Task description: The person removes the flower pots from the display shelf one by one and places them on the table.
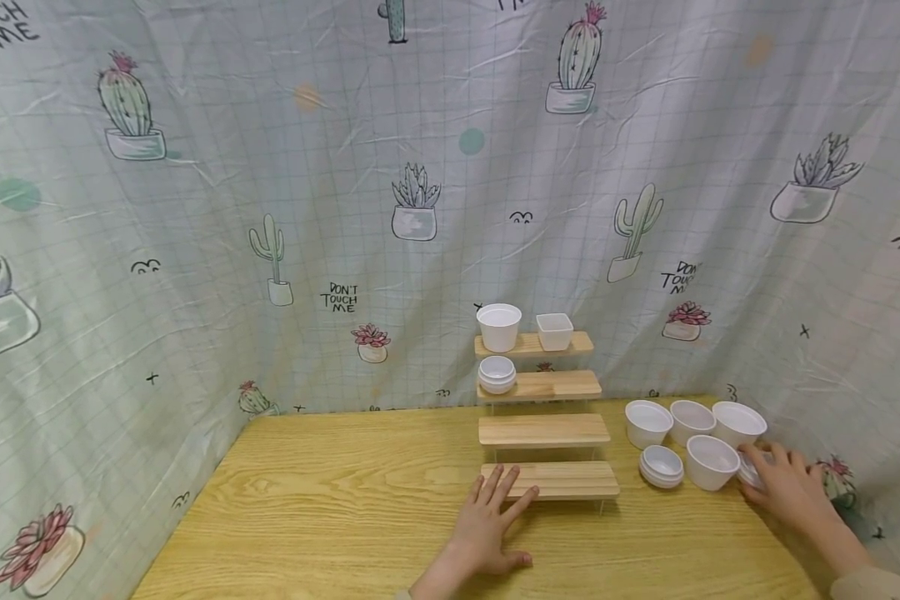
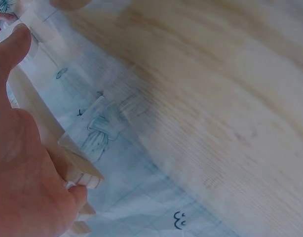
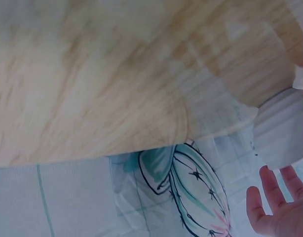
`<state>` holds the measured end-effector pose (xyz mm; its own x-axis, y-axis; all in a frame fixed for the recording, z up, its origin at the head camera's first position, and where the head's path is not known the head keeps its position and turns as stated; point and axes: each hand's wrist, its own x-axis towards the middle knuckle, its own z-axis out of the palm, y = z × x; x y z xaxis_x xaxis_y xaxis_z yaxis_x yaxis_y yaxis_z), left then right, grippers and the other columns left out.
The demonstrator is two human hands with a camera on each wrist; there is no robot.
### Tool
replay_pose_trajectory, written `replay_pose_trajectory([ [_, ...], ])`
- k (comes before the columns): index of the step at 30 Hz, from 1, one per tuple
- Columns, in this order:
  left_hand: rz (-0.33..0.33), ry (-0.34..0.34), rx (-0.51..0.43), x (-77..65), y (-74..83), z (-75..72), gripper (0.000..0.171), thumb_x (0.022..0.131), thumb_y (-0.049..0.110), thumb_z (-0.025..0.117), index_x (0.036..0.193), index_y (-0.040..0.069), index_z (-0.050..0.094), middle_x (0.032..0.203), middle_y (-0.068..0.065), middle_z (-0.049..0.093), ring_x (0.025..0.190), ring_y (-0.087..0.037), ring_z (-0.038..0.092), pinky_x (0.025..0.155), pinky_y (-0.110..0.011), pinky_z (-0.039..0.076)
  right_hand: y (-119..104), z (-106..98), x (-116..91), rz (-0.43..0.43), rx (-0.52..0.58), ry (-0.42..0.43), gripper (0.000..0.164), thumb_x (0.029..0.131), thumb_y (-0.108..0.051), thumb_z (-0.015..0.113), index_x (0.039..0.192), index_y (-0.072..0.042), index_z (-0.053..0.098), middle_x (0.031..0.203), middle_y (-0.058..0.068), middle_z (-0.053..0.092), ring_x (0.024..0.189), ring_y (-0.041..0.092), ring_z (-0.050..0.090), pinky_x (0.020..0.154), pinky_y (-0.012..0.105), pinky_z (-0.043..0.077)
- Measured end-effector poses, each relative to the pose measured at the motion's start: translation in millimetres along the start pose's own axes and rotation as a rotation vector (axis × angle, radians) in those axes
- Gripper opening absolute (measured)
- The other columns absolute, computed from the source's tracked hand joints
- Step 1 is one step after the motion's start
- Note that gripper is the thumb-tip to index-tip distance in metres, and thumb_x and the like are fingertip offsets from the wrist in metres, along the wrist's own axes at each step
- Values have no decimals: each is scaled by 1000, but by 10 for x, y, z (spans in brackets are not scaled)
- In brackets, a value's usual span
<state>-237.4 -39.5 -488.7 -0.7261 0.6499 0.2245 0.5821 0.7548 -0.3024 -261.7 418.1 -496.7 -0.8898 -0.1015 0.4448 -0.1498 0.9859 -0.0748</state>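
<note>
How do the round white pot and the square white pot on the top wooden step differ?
The round white pot is wider and taller than the square white pot. The round pot opens in a circle; the square pot has four corners. The round pot stands left of the square one. Both stand upright, open-topped.

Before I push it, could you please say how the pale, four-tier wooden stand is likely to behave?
The pale, four-tier wooden stand should feel stiff, since its boards look solid. It might wobble on its thin, clear supports. White, plastic-looking pots standing on its upper tiers could slide.
</note>
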Motion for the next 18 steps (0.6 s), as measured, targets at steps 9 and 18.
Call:
replay_pose_trajectory([
  [9,-5,-24,-11,-5,7,-31,83,73,73,44,142,34,16,149,-5,19,135,-25,24,106,-39,30,-49,-96,-8,-38,-44,5,56,63,-17,74,111,-11,45,101,24,47,82,47,44,56,54,31],
  [18,-7,-34,-22,2,1,6,84,73,73,43,142,34,15,149,-5,18,137,-25,20,106,-40,30,-212,-224,10,-95,-72,78,59,58,-19,79,107,-14,47,98,21,51,80,44,48,52,51,35],
])
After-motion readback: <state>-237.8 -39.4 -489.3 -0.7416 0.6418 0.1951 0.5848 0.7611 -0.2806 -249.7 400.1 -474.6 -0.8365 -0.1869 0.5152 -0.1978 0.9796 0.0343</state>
